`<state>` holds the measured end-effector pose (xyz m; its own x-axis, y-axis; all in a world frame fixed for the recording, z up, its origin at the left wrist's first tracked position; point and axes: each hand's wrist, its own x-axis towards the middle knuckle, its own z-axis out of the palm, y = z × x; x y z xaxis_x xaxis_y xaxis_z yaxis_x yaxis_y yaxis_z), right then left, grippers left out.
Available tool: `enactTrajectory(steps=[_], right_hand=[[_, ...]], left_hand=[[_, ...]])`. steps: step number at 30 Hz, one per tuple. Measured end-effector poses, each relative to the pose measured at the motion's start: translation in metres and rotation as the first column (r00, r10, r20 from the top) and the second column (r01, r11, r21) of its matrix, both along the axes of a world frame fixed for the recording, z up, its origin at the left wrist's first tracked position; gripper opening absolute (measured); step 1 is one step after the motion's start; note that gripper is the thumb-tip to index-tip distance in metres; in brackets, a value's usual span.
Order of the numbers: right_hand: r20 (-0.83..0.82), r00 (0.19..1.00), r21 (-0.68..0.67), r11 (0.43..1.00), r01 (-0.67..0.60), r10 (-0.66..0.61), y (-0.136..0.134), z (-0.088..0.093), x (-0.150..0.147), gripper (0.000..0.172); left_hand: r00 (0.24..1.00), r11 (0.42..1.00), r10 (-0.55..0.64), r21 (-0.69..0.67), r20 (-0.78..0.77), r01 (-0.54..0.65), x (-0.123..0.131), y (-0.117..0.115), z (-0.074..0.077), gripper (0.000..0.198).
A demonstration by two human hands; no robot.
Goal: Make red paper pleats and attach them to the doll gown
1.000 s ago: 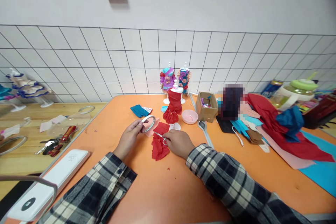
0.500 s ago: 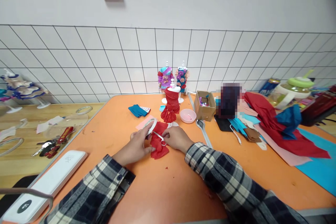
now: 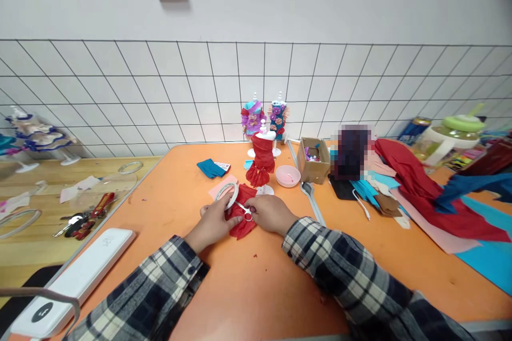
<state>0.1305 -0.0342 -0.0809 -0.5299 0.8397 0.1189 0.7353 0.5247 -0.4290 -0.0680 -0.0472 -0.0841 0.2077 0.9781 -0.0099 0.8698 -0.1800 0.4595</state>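
Observation:
My left hand (image 3: pixel 214 224) is closed on a white roll of tape (image 3: pixel 229 196), its thumb reaching over red fabric (image 3: pixel 242 230) on the table. Small white-handled scissors (image 3: pixel 248 214) are in the fingers of my right hand (image 3: pixel 270 214), their blades pointing at the tape roll. I cannot tell whether the blades touch the tape. Just behind my hands stands a small white mannequin wearing a red dress (image 3: pixel 263 154).
Two dressed mannequins (image 3: pixel 253 117) stand by the tiled wall. A pink bowl (image 3: pixel 287 176), a cardboard box (image 3: pixel 314 162) of small bits and a blurred dark object (image 3: pixel 352 152) stand right of them. Coloured fabrics (image 3: pixel 420 186) cover the right side; a white power bank (image 3: pixel 76 282) lies left.
The tape roll has turned to face the camera more and shifted slightly. My left thumb has moved a little closer to the scissors. My right hand stays almost in place.

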Motion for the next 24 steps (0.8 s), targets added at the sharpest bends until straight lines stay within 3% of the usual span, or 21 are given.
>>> enactTrajectory(steps=[4,9,15,18,21,24], right_hand=[[-0.050,0.999,-0.033,0.999,0.002,-0.004,0.005,-0.008,-0.002,0.033],[-0.158,0.987,-0.168,0.986,0.000,-0.027,0.020,-0.016,0.000,0.034],[-0.132,0.991,-0.216,0.976,-0.006,-0.024,0.024,-0.008,-0.004,0.034],[-0.087,0.996,-0.178,0.984,0.014,-0.030,0.016,-0.004,-0.008,0.031],[-0.006,0.999,-0.051,0.998,0.048,-0.048,0.007,-0.003,-0.011,0.029],[0.039,0.997,0.034,0.997,0.062,-0.064,0.001,-0.003,-0.013,0.029]], left_hand=[[0.998,0.999,0.010,0.032,-0.056,-0.008,0.002,0.003,-0.004,0.062],[0.999,0.998,0.035,0.059,-0.040,-0.033,0.003,0.006,-0.010,0.062],[0.994,0.995,0.052,0.084,-0.097,-0.044,0.006,0.007,-0.013,0.059],[0.991,0.990,0.070,0.128,-0.114,-0.055,0.009,0.008,-0.013,0.053],[0.998,0.993,0.047,0.113,-0.036,-0.043,0.004,0.010,-0.011,0.056],[0.975,0.999,-0.019,0.045,0.222,0.010,-0.008,0.013,-0.005,0.066]])
